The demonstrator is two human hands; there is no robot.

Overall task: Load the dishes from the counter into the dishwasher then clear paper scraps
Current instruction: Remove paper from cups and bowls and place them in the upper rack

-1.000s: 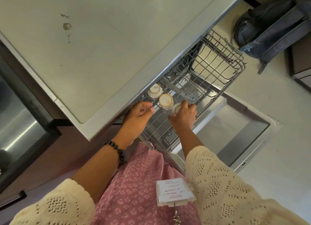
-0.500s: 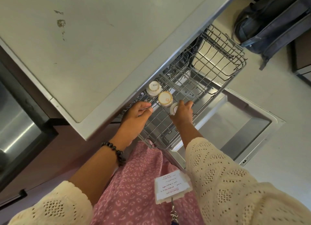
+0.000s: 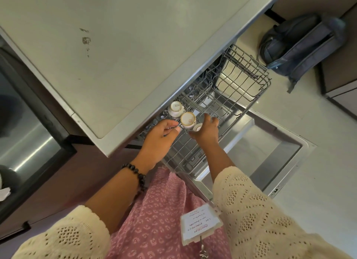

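**Right hand opened beside the third cup**

Half a second earlier the right hand (image 3: 205, 130) had been curled over the nearest cup (image 3: 198, 127); now its fingers were spread and lifted, and the cup was left showing at the thumb side, touching or nearly touching the palm. Whether any grip was kept on it could not be told. The left hand (image 3: 159, 140) was held much as before.

Nearest the camera, a pink dress (image 3: 154, 216) and a paper tag (image 3: 201, 223) were seen between two cream knit sleeves (image 3: 257, 216). A dark bead bracelet (image 3: 136, 174) was worn on the left wrist.

Beyond these, the rack (image 3: 249, 78) was seen pulled out over the open dishwasher door (image 3: 270, 148). The left hand was laid at the rack's near-left part, fingers curled and thumb tip pressed towards them; a thin dark thing seemed pinched there, perhaps a rack wire, but it could not be made out.

Three cups were set upside down in a row along the rack's left side: the nearest at the right hand, a second cup (image 3: 188, 120) just behind it, and a third cup (image 3: 175, 108) partly under the counter (image 3: 135, 46) edge.

Farthest off, a grey backpack (image 3: 301, 44) was left on the floor (image 3: 318, 127).
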